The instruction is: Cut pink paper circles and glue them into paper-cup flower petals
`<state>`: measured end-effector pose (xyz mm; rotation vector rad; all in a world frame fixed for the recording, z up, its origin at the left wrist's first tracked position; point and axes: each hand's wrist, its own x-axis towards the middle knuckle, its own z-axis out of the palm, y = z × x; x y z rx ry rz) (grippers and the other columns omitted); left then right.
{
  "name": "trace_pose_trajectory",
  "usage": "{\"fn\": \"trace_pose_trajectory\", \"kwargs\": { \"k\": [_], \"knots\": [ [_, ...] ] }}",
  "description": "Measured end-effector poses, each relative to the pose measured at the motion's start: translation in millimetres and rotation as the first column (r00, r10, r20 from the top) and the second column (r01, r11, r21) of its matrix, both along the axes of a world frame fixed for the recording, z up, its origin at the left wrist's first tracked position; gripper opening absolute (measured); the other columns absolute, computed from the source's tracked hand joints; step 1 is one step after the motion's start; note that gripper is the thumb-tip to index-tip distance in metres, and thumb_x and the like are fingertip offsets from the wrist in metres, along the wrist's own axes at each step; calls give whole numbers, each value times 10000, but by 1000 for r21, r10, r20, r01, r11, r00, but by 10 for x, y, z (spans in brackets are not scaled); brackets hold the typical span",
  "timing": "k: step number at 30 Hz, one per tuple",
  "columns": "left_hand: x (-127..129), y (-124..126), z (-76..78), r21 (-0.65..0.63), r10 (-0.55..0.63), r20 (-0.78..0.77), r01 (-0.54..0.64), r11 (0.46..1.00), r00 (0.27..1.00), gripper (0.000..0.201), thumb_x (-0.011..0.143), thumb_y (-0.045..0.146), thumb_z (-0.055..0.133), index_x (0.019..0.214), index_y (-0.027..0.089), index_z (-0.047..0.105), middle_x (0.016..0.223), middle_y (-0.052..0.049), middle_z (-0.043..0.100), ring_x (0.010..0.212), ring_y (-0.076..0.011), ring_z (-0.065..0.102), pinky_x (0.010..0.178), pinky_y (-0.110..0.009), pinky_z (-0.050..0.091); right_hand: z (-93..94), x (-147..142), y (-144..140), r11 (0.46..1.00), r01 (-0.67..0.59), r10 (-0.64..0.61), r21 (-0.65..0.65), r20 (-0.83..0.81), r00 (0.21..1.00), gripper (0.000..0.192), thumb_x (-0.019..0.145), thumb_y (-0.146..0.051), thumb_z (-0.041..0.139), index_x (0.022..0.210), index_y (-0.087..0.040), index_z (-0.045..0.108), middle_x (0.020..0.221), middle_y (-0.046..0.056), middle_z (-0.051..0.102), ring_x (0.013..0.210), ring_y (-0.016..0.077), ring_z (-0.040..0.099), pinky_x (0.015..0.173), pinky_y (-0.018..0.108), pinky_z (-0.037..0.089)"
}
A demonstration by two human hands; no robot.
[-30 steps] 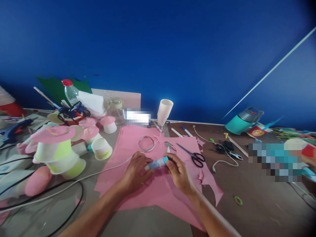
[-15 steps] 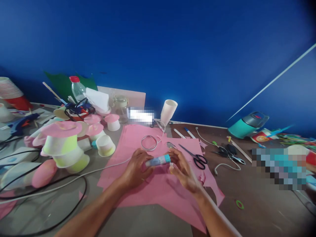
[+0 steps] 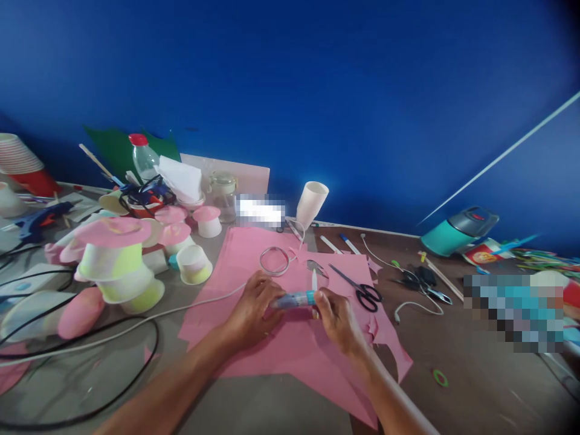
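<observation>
In the middle of the head view, my left hand (image 3: 260, 305) is wrapped round a clear tube with a bluish label (image 3: 291, 299), held sideways over pink paper (image 3: 290, 356). My right hand (image 3: 338, 317) pinches the tube's teal cap (image 3: 312, 297) between thumb and fingers. A white pointed piece (image 3: 314, 278) sticks up just beyond the cap; I cannot tell whether it belongs to the tube. To the right of my right hand lie black-handled scissors (image 3: 368, 297) with their blades pointing away to the left. A coiled wire (image 3: 274, 261) rests on the paper beyond my left hand.
Left are painted paper cups with pink tops (image 3: 113, 257), black cables (image 3: 156, 338) and a glue gun (image 3: 38, 223). A tall white cup (image 3: 312, 202) and a glass jar (image 3: 223, 192) stand at the back. To the right are a teal bottle (image 3: 446, 232) and a white cable (image 3: 419, 303).
My right hand has closed from a loose, spread pose onto the teal cap. The tube has shifted slightly right and down. A white pointed piece now shows beyond the cap.
</observation>
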<state>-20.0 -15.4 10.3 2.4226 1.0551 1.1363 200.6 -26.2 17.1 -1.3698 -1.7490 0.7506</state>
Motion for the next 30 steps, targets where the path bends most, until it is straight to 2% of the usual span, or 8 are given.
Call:
{"fn": "trace_pose_trajectory", "kwargs": {
  "k": [5, 9, 14, 20, 23, 26, 28, 30],
  "knots": [
    [-31, 34, 0, -35, 28, 17, -28, 999, 999, 227, 767, 94, 556, 948, 232, 556, 871, -38, 656, 890, -237, 564, 810, -396, 494, 35, -1, -1, 982, -156, 170, 104, -141, 975, 365, 926, -449, 543, 1204, -212, 562, 1059, 91, 612, 807, 184, 599, 675, 293, 499],
    [-15, 22, -7, -54, 18, 29, -17, 998, 999, 201, 774, 90, 559, 929, 216, 551, 847, -40, 639, 871, -233, 549, 794, -385, 491, 16, -20, 10, 985, -170, 173, 35, -131, 976, 259, 965, -407, 499, 1040, -193, 625, 853, 47, 611, 664, 151, 543, 591, 266, 458],
    [14, -3, 8, -81, -13, 36, 16, 997, 999, 132, 809, 135, 572, 921, 204, 557, 835, -37, 624, 870, -232, 535, 803, -392, 487, 17, -34, -5, 999, -32, 32, 34, -3, 999, 494, 995, -491, 377, 619, -198, 505, 540, -28, 426, 510, 122, 403, 489, 256, 323],
    [-8, 12, 1, -99, 6, 79, 2, 995, 997, 196, 804, 111, 561, 974, 209, 563, 898, -42, 640, 919, -233, 553, 807, -386, 504, 71, -34, -23, 972, -159, 173, 172, -71, 982, 354, 942, -444, 521, 1176, -186, 589, 1065, 111, 628, 843, 205, 607, 734, 316, 503],
    [-4, 0, 7, -91, -4, 60, 9, 996, 998, 161, 825, 130, 557, 960, 217, 555, 892, -41, 631, 911, -230, 550, 817, -393, 505, 29, -53, -20, 991, -107, 114, 76, -96, 989, 288, 954, -446, 508, 925, -186, 627, 792, 46, 611, 681, 168, 561, 609, 268, 455],
    [2, -9, 10, -101, -22, 51, 27, 995, 998, 147, 831, 135, 550, 950, 222, 550, 883, -39, 627, 895, -226, 549, 824, -398, 507, -13, -59, -10, 999, -40, 37, -23, -148, 988, 477, 954, -566, 443, 680, -191, 550, 560, -31, 433, 510, 118, 394, 480, 242, 339],
    [-1, -4, 1, -114, -12, 75, 20, 993, 997, 166, 827, 134, 557, 968, 222, 550, 907, -48, 632, 919, -233, 559, 821, -398, 517, -4, -62, -10, 995, -87, 74, -43, -234, 969, 512, 906, -654, 464, 793, -177, 609, 611, -22, 467, 544, 126, 428, 498, 246, 373],
    [-4, 2, -15, -123, 12, 113, 2, 992, 994, 187, 826, 143, 568, 995, 221, 549, 942, -61, 634, 951, -244, 569, 809, -400, 528, 31, -79, -24, 983, -167, 128, -80, -361, 924, 579, 821, -682, 584, 1129, -192, 603, 774, 11, 558, 643, 150, 515, 546, 255, 436]
  ]
}}
